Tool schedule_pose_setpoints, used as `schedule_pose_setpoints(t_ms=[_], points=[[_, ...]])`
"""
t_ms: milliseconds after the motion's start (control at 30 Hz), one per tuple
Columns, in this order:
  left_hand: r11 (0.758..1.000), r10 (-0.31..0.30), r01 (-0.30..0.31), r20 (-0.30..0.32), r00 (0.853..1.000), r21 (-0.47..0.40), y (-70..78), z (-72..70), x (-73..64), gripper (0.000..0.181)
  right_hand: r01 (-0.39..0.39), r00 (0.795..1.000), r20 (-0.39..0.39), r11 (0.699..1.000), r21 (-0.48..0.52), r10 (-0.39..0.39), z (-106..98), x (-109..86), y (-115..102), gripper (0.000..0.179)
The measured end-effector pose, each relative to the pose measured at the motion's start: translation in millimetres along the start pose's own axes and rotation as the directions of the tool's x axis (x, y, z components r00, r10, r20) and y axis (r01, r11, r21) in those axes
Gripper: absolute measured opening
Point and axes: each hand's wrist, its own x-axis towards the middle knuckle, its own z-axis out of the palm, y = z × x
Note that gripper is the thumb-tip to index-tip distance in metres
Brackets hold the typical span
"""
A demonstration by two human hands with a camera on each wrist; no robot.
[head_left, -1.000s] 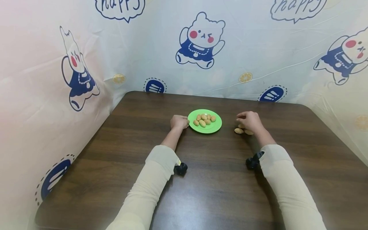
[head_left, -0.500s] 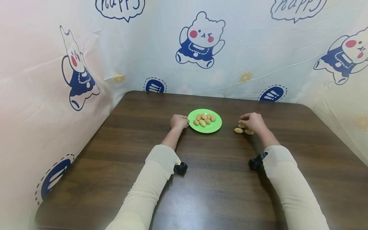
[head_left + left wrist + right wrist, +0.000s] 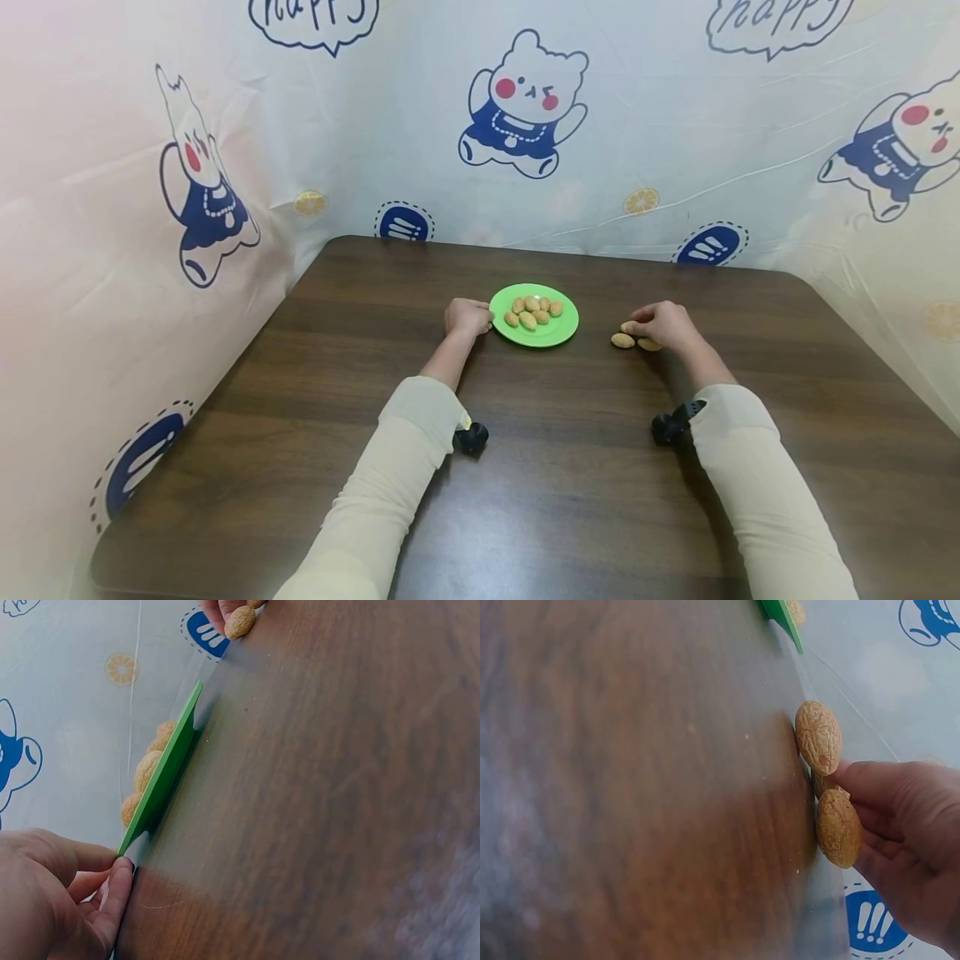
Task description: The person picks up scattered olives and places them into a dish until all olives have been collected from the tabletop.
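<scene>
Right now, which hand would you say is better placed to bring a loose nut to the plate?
Probably the right hand: it is at the loose nuts, while the left hand pinches the rim of the green plate.

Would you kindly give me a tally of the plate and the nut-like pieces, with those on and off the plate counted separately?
Green plate: 1
Nut-like pieces on the plate: 7
Nut-like pieces off the plate: 3, including one at the right hand
Total: 11
</scene>
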Motion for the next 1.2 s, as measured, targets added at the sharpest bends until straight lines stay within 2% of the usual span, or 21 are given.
schedule_pose_setpoints(t_ms=[200, 467, 1200], points=[[1.0, -0.015, 0.015, -0.011, 1.0, 0.003, 0.3, 3.1, 4.0, 0.016, 0.006, 1.0, 0.005, 1.0, -0.01, -0.006, 0.2, 0.0, 0.2, 0.04], [1.0, -0.005, 0.005, 0.0, 1.0, 0.009, 1.2, -0.2, -0.7, 0.019, 0.008, 1.0, 0.003, 1.0, -0.015, -0.008, -0.4, -0.2, -0.7, 0.036], [1.0, -0.003, 0.003, 0.003, 1.0, -0.012, -0.6, 1.7, 0.5, 0.019, 0.031, 0.998, -0.05, 1.0, -0.004, -0.031, 0.3, 0.0, -1.2, 0.028]])
